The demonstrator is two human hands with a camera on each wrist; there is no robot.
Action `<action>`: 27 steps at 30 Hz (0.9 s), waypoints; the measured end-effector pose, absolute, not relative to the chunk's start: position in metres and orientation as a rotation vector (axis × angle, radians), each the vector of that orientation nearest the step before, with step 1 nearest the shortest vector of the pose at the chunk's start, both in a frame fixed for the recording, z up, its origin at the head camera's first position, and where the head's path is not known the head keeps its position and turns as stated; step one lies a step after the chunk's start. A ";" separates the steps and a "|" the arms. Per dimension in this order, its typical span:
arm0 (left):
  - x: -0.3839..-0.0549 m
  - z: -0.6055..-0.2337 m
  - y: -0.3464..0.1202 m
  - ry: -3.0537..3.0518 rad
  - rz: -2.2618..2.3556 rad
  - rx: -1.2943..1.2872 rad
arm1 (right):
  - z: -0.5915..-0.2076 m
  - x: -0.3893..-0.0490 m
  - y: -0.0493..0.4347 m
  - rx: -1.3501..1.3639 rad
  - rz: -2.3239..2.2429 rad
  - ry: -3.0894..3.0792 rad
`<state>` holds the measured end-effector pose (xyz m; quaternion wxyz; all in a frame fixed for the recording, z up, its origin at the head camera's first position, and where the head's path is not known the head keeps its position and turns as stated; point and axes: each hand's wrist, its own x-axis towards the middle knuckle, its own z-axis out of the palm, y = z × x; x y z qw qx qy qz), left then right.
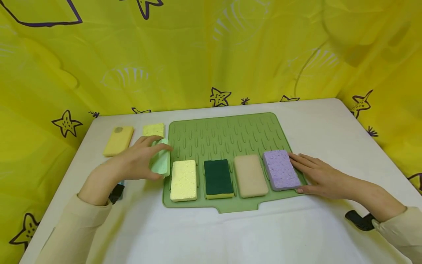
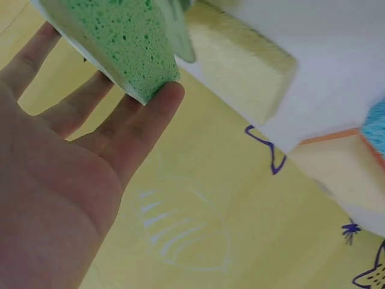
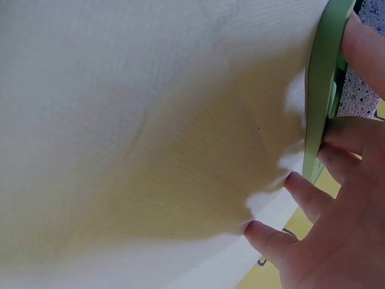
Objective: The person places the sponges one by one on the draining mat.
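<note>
At the left edge of the green ridged mat (image 1: pixel 215 145), my left hand (image 1: pixel 136 157) grips a light green sponge (image 1: pixel 162 161) between thumb and fingers. The left wrist view shows that porous green sponge (image 2: pixel 120 42) tilted against the fingertips. My right hand (image 1: pixel 321 178) rests by the mat's right edge, its fingers extended beside a purple sponge (image 1: pixel 281 170). Its thumb lies at that sponge's lower corner. Along the mat's front stand a pale yellow sponge (image 1: pixel 183 180), a dark green scrub sponge (image 1: pixel 218 178) and a beige sponge (image 1: pixel 251 176), side by side with the purple one.
A yellow sponge (image 1: pixel 153 129) lies behind my left hand, off the mat. Farther left is a yellow-orange sponge (image 1: pixel 118 141) with a round spot. Something blue (image 2: pixel 376 129) is partly hidden under my left wrist. A yellow patterned curtain (image 1: pixel 197 55) borders the white table (image 1: pixel 230 234).
</note>
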<state>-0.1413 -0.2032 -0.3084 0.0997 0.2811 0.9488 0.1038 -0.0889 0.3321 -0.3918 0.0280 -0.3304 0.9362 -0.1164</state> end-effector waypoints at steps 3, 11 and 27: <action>-0.146 -0.303 -0.198 2.806 0.293 0.859 | -0.392 -0.089 0.332 -1.016 -0.362 2.888; -0.158 -0.298 -0.177 2.806 0.234 0.897 | -0.393 -0.088 0.331 -1.058 -0.345 2.914; -0.182 -0.289 -0.133 2.809 0.165 0.972 | -0.392 -0.089 0.332 -1.054 -0.356 2.901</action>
